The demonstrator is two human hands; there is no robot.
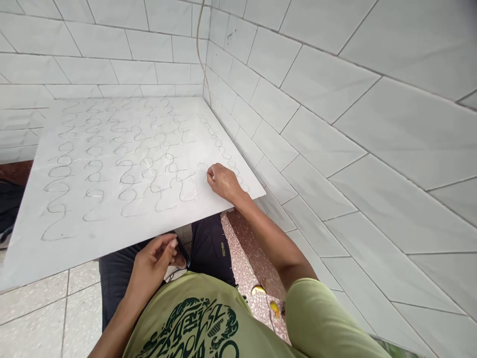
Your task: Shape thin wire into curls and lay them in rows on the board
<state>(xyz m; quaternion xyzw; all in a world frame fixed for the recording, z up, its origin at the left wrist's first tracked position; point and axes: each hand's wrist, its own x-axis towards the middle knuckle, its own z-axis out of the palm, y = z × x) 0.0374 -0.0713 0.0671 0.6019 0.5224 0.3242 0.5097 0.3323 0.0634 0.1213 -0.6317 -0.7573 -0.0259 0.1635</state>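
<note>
A large white board [104, 241] lies flat and slightly tilted in front of me, its surface covered with rows of thin, dark, wavy lines and loops [149, 174]. A string of small loops [219, 144] runs along its right side next to the wall. My right hand [223, 181] rests on the board near the front right corner, fingers curled at the end of a wavy line. Anything in those fingers is hidden. My left hand [154, 258] hangs below the board's front edge over my dark trousers [212, 248], fingers curled, next to a small black item [182, 254].
White tiled walls [316, 149] meet in a corner behind and right of the board. A thin cable [199, 44] runs down the wall. Speckled floor [246, 248] with yellow bits [274, 308] lies below right, white floor tiles [37, 313] lower left, a black bag [9, 209] far left.
</note>
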